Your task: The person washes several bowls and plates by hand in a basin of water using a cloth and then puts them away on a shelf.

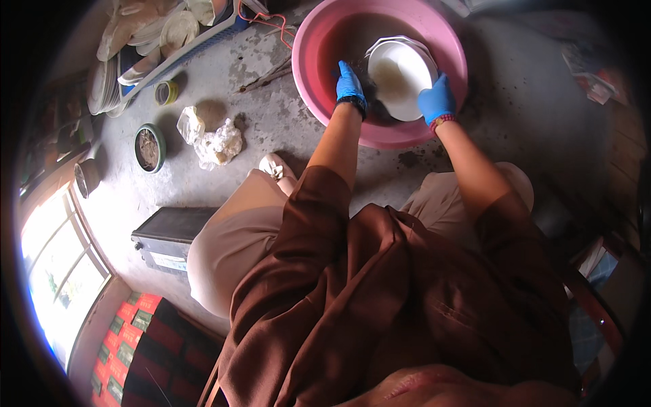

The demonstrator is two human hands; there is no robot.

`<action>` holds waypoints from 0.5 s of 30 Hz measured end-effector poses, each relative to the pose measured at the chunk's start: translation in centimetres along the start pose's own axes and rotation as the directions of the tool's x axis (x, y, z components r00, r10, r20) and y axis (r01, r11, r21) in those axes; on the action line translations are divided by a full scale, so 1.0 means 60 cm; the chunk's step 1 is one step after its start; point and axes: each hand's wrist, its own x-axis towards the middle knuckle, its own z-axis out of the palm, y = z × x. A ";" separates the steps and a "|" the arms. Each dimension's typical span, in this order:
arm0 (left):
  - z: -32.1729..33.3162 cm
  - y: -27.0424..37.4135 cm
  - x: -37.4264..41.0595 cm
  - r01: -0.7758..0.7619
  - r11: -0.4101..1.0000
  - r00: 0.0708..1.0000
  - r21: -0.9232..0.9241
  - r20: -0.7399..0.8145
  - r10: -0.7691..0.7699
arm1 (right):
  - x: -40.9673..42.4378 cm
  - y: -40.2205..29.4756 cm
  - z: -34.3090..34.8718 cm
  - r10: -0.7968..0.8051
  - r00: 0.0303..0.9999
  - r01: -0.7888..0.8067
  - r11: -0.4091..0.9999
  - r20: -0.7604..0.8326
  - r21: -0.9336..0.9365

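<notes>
A pink plastic tub (379, 141) of murky brown water stands on the floor before me. My right hand (436, 99), in a blue glove, grips the right rim of a white bowl (407, 96) with cloudy brownish water inside. Just behind that bowl shows the angular rim of other white dishware (399, 38). My left hand (350, 84), also blue-gloved, is inside the tub at the left, apart from the bowl. Its thumb side shows; the other fingers are partly hidden by the hand and dark water, so whether it holds something is unclear.
A blue-and-white rack (168, 63) holds stacked, dirty plates (104, 86) at upper left. Nearby on the floor are a yellow tape roll (166, 93), a green-rimmed bowl (149, 148) and crumpled plastic bags (218, 145). A black box (173, 234) stands beside my left leg.
</notes>
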 end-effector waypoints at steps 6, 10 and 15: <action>0.014 -0.071 -0.049 -0.251 -0.566 0.932 0.785 0.354 0.078 | -0.007 0.021 -0.029 0.252 0.785 -0.615 0.429 0.565 0.662; 0.037 -0.084 -0.070 -0.290 -0.433 0.955 0.853 0.227 -0.192 | -0.003 0.033 -0.038 0.009 0.723 -0.668 0.263 0.691 0.696; 0.040 -0.123 -0.115 -0.329 -0.164 0.898 0.930 0.255 -0.358 | -0.037 0.008 -0.052 -0.208 0.539 -0.833 0.011 0.817 0.552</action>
